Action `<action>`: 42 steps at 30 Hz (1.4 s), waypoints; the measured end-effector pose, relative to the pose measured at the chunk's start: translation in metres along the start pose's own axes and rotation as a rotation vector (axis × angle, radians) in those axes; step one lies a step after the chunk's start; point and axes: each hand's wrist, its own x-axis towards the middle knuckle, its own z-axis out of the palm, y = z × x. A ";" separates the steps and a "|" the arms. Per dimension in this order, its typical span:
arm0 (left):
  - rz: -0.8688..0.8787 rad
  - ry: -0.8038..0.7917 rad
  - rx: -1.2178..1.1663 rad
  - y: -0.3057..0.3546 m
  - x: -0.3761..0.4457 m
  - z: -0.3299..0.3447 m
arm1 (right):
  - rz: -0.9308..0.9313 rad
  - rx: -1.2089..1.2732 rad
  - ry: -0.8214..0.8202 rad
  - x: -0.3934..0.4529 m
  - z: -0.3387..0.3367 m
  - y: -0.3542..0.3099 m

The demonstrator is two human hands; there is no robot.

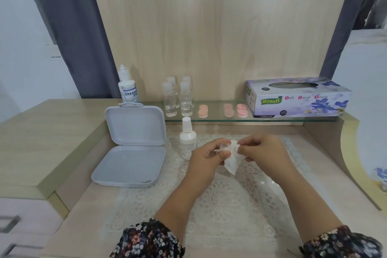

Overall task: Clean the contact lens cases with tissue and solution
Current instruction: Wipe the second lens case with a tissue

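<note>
My left hand (206,155) and my right hand (263,150) meet above the lace mat, both pinching a crumpled white tissue (232,158). A small clear object (225,145), mostly hidden, sits in my left fingers against the tissue; I cannot tell what it is. Three contact lens cases lie on the glass shelf: a peach one (203,110), a pale peach one (228,110) and a pink one (242,110). A white spray bottle (187,138) stands just left of my left hand. The lens solution bottle (128,86) stands at the shelf's left end.
An open white plastic box (132,146) sits on the left of the desk. Several small clear bottles (178,98) stand on the glass shelf (219,120). A purple tissue box (297,97) lies at the shelf's right end. The lace mat (219,201) covers the desk under my hands.
</note>
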 end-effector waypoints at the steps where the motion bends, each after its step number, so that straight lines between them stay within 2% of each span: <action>1: -0.003 0.001 -0.009 0.000 0.001 0.000 | 0.004 0.080 -0.002 -0.001 0.001 0.004; 5: -0.029 -0.015 -0.059 -0.002 0.004 -0.002 | 0.074 0.423 -0.018 -0.002 0.005 0.014; 8: -0.054 -0.013 -0.118 -0.002 0.004 -0.003 | 0.019 0.472 0.098 0.000 0.002 0.018; 11: -0.065 0.003 -0.142 -0.003 0.005 -0.004 | -0.135 0.317 0.040 -0.008 -0.001 0.015; 14: -0.061 0.020 -0.152 -0.006 0.006 -0.006 | -0.313 -0.064 -0.093 -0.016 0.003 0.015; 16: -0.064 0.023 -0.160 -0.007 0.005 -0.006 | -0.413 -0.240 -0.066 -0.014 0.006 0.017; 19: -0.067 0.011 -0.174 -0.008 0.004 -0.006 | -0.407 -0.289 -0.057 -0.012 0.004 0.016; 22: -0.070 -0.009 -0.172 -0.010 0.003 -0.005 | -0.279 -0.124 -0.137 -0.015 0.001 0.013; 26: -0.092 -0.054 -0.227 -0.008 0.003 -0.006 | -0.124 0.177 -0.158 -0.014 0.000 0.012; 29: -0.102 -0.065 -0.294 -0.005 0.003 -0.007 | -0.041 0.457 -0.113 -0.012 -0.001 0.010; 31: -0.089 -0.057 -0.296 -0.003 0.004 -0.009 | -0.039 0.530 -0.046 -0.010 -0.004 0.011; 33: -0.087 -0.054 -0.277 -0.004 0.004 -0.010 | -0.069 0.448 -0.037 -0.009 -0.008 0.010; 36: -0.075 -0.080 -0.196 -0.006 0.004 -0.010 | -0.131 0.271 -0.179 -0.011 -0.010 0.002; 42: -0.064 -0.103 -0.138 -0.005 0.003 -0.011 | -0.268 -0.294 -0.313 -0.003 -0.012 -0.024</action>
